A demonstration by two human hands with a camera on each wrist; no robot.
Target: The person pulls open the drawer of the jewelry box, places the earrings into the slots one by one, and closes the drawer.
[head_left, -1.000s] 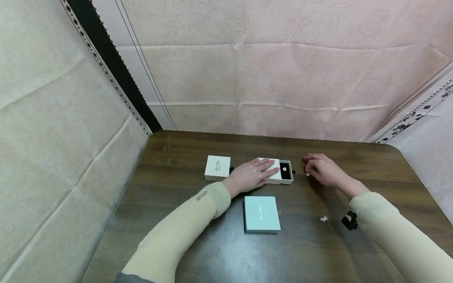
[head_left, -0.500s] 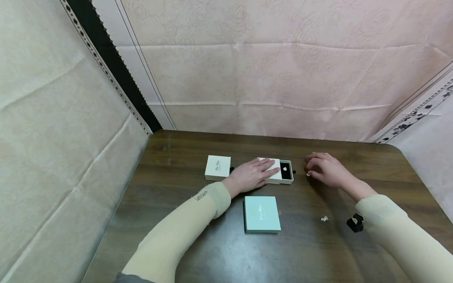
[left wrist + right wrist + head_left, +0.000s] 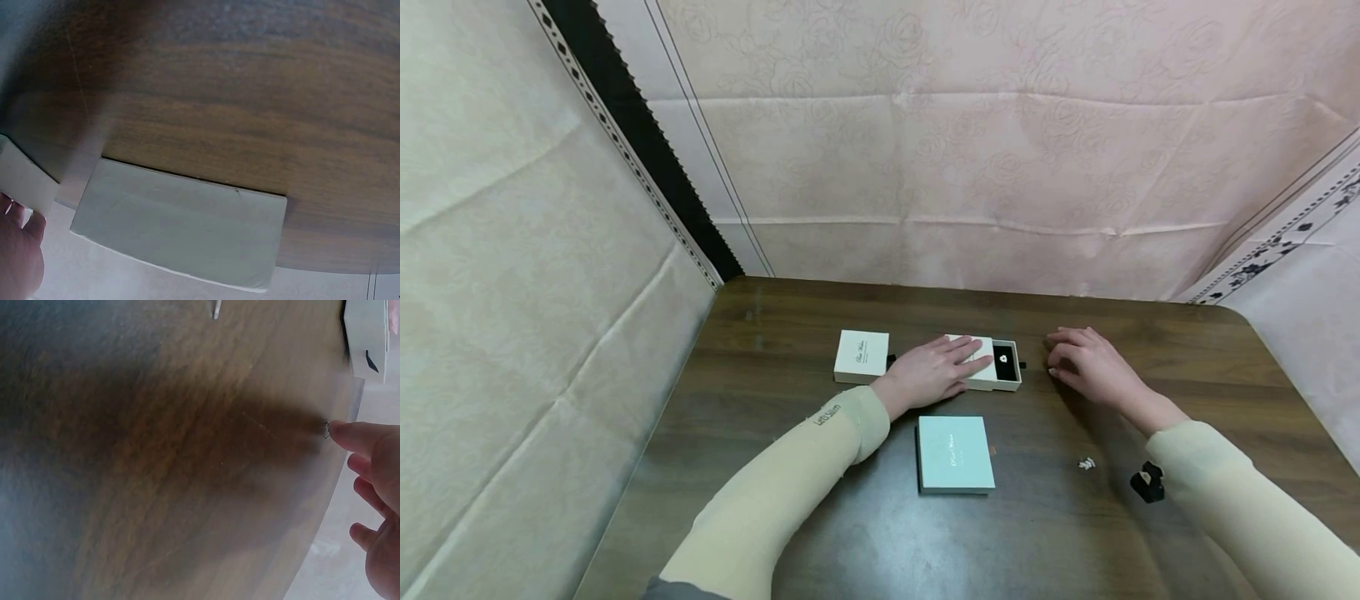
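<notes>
My left hand (image 3: 928,371) rests its extended fingers on a white box (image 3: 982,353), whose tray is slid partly out to the right. Inside the tray's black insert (image 3: 1004,367) sits a small white, heart-like piece. To the right of it, my right hand (image 3: 1093,367) holds a tiny silvery piece of jewellery (image 3: 327,429) at the thumb tip, low over the wooden table; its exact kind is too small to tell. The left wrist view shows fingers (image 3: 19,215) touching the box's side. The right hand's other fingers are bent.
A second white box (image 3: 861,356) stands left of the left hand. Nearer lies a mint-green box (image 3: 956,454). Small white pieces (image 3: 1086,463) lie on the table (image 3: 850,533) to its right. A black object (image 3: 1147,482) is by the right sleeve.
My right hand shifts slightly right, then back a little. The tiny piece, plain beside the fingers before, now shows less at the thumb tip. My left hand stays on the box.
</notes>
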